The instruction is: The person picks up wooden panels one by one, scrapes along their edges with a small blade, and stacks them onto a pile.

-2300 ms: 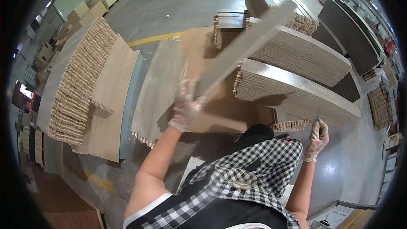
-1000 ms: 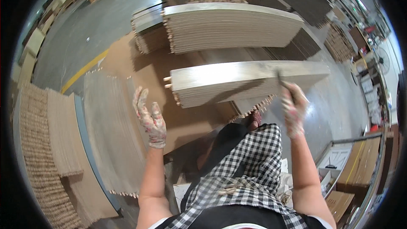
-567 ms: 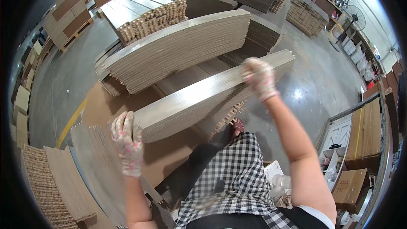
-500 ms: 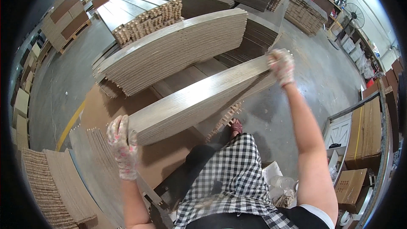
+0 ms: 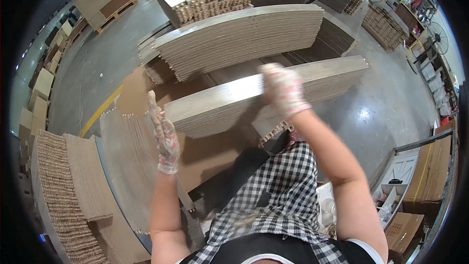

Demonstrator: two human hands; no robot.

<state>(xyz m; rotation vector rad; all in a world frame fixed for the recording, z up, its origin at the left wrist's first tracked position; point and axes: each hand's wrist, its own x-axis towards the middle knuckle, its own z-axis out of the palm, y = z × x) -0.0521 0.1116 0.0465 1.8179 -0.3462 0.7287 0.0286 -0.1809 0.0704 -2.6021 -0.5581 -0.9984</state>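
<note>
A long stack of thin wood-look boards stands on edge in front of me, running from lower left to upper right. My left hand, in a white glove with pink marks, is upright and flat beside the stack's left end, fingers stretched out. Whether it touches the board ends is hard to tell. Over the middle of the stack is my right hand, in a similar glove. It is smeared by motion, so its grip is unclear. Behind stands a larger stack of similar boards.
Brown cardboard lies under the near stack. At left are flat grey boards and piled strips with pegged edges. A pallet-like stack with pegged ends stands farther back. Cardboard boxes sit at lower right, and a fan at far right.
My right hand has moved left from the stack's far right end to over its middle. My left hand has straightened its fingers at the left end. The view has shifted.
</note>
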